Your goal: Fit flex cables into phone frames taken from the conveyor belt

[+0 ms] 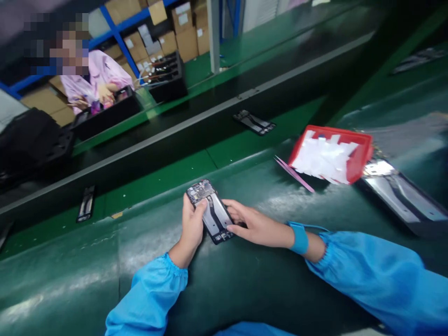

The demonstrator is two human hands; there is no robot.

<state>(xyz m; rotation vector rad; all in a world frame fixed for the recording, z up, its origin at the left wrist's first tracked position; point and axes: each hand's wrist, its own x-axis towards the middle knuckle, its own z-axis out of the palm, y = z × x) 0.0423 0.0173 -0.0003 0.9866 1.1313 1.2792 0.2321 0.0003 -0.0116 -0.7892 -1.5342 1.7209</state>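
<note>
An opened smartphone [216,218], its circuit board and silvery battery area showing, is held tilted over the green mat. My left hand [191,224] grips its left edge, with the thumb lying across the front near the board. At the lower right edge, my right hand [254,224] holds it between thumb and fingers; some fingertips are hidden behind it. A blue band [299,238] with a cord circles my right wrist. Pink tweezers [296,174] lie to the right, beside a red tray [364,140] of white strips.
More opened phones [406,196] lie at the right by the tray. On the sunken green belt [224,154] are another phone [254,122] and a further one [86,204]. Across the line, a person in pink [105,70] works at a black bin [108,114].
</note>
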